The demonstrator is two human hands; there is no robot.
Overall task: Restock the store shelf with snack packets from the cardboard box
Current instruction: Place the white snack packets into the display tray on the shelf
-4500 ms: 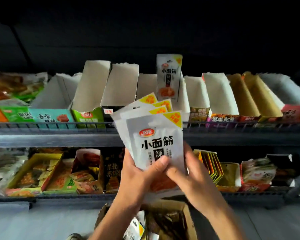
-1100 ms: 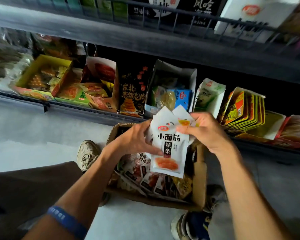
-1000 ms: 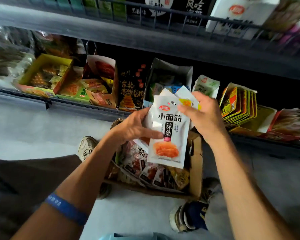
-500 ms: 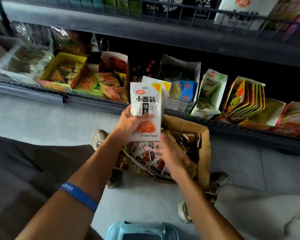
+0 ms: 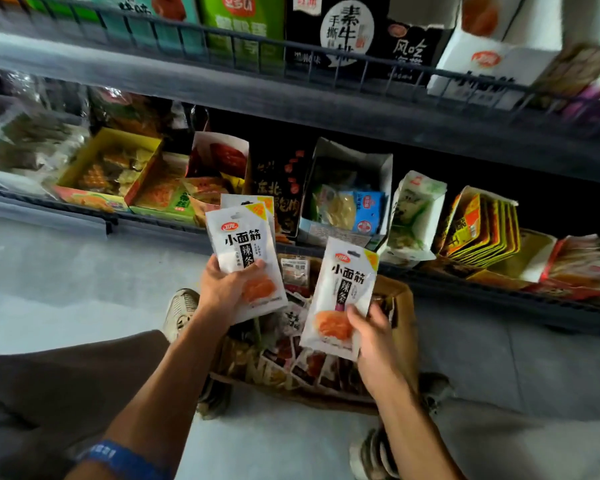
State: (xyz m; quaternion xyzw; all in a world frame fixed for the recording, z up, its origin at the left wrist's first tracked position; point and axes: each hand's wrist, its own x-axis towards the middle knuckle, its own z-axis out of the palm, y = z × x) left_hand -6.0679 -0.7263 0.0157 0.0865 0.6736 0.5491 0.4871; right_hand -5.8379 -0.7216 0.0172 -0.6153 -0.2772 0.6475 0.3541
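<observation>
I am looking down past both arms at the box (image 5: 404,327), which is sitting on the floor (image 5: 66,278) just in front of the lower shelf (image 5: 84,216). My left hand (image 5: 222,292) is gripping a small stack (image 5: 243,254) of white packets by its lower part, thumb curling across the front, and is holding it upright above the box's left rear corner; at least one more packet is peeking out behind the front one at the top. My right hand (image 5: 371,337) is pinching a single packet (image 5: 340,296) of the same kind by its lower right corner, fingers curling behind it, and is holding it tilted slightly over the middle of the box, apart from the stack. Inside the box, more packets (image 5: 302,358) are lying loose in a heap, mostly dark and red ones. On the lower shelf, open display cartons are standing side by side: a yellow tray (image 5: 111,168) toward the left end, a black carton (image 5: 278,188) behind the stack, a white carton (image 5: 350,195) holding blue packets in the middle, and a row of orange-yellow packs (image 5: 482,226) toward the right end. The upper shelf (image 5: 291,88) is carrying more cartons behind a wire rail (image 5: 326,60). A blue wristband (image 5: 125,459) is showing on my left arm, and a shoe (image 5: 181,313) is resting beside the box's left edge.
</observation>
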